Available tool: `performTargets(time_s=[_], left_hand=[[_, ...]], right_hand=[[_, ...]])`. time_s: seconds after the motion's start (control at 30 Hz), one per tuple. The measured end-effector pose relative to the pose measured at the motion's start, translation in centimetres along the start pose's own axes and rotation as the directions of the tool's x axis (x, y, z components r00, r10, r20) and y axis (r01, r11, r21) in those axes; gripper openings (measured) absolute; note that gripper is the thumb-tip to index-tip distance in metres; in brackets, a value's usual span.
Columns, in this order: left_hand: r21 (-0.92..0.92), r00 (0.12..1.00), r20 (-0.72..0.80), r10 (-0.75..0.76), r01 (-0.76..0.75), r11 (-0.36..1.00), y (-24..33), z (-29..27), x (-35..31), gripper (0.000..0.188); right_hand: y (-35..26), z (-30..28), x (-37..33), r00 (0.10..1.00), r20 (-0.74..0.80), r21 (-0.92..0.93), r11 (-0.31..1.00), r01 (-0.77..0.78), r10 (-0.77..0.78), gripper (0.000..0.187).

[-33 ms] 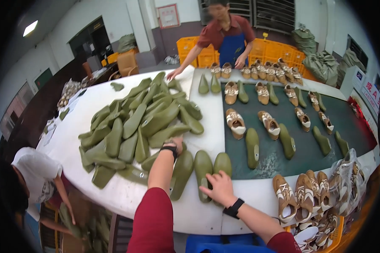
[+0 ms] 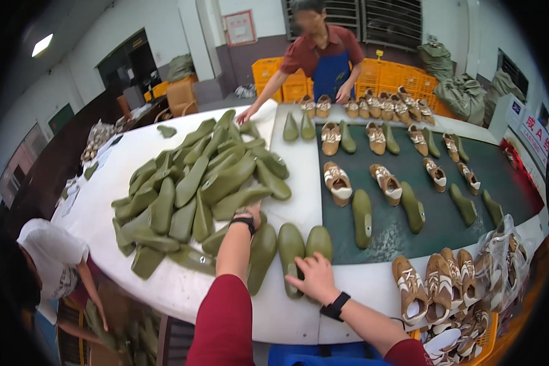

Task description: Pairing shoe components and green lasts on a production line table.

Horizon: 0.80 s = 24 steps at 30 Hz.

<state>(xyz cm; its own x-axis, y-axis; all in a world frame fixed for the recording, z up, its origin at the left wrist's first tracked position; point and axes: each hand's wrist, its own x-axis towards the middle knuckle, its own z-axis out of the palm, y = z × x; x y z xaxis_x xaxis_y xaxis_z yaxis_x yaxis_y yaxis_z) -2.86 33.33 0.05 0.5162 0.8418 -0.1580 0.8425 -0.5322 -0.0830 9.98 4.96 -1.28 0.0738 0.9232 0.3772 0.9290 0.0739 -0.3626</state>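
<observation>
A heap of olive-green shoe lasts [image 2: 183,180] covers the left part of the white table [image 2: 299,183]. My left hand [image 2: 250,215] reaches against the near right side of this heap, by a last [image 2: 241,200] lying crosswise. Its fingers are mostly hidden, so its grip cannot be made out. Just right of the heap, another last [image 2: 262,259] lies lengthwise. My right hand [image 2: 316,277] rests over the near ends of two side-by-side lasts, a left one [image 2: 291,244] and a right one [image 2: 319,241]. Its thumb and fingers are spread on them.
Brown-and-white sneakers and lasts stand in rows on a dark green mat [image 2: 378,244] to the right. More sneakers [image 2: 412,287] sit near its front edge, above an orange crate [image 2: 488,338]. Across the table, a co-worker [image 2: 329,55] touches the heap; another person [image 2: 55,262] bends at lower left.
</observation>
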Motion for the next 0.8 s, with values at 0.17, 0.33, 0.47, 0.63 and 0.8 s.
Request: performTargets(time_s=[0.17,0.33,0.47,0.63,0.8], left_hand=[[-0.179,0.950,0.281,-0.132,0.187,0.966,-2.4,-0.2,-1.3,0.084],[-0.257,0.969,-0.247,-0.004,-0.061,0.964,-4.1,-5.0,-6.8,0.074],[-0.256,0.779,-0.626,0.032,-0.244,0.935,-3.4,-8.0,-15.1,0.062],[-0.348,0.814,-0.580,-0.029,-0.216,0.912,-2.3,0.7,-22.8,0.053],[-0.645,0.892,-0.421,-0.166,-0.166,0.746,-1.1,3.7,-25.4,0.061]], right_hand=[[-1.5,-0.4,-0.1,1.000,-0.021,0.049,0.999,0.011,-0.010,0.056],[-1.4,-0.2,0.4,0.998,-0.064,0.059,0.998,0.016,-0.012,0.057],[-0.9,-0.2,0.7,0.997,-0.076,0.034,0.999,-0.002,0.005,0.055],[-0.9,0.2,0.5,0.999,-0.050,0.036,0.999,0.007,-0.006,0.056],[-1.1,-0.2,0.1,1.000,-0.026,0.047,0.999,-0.001,0.003,0.056]])
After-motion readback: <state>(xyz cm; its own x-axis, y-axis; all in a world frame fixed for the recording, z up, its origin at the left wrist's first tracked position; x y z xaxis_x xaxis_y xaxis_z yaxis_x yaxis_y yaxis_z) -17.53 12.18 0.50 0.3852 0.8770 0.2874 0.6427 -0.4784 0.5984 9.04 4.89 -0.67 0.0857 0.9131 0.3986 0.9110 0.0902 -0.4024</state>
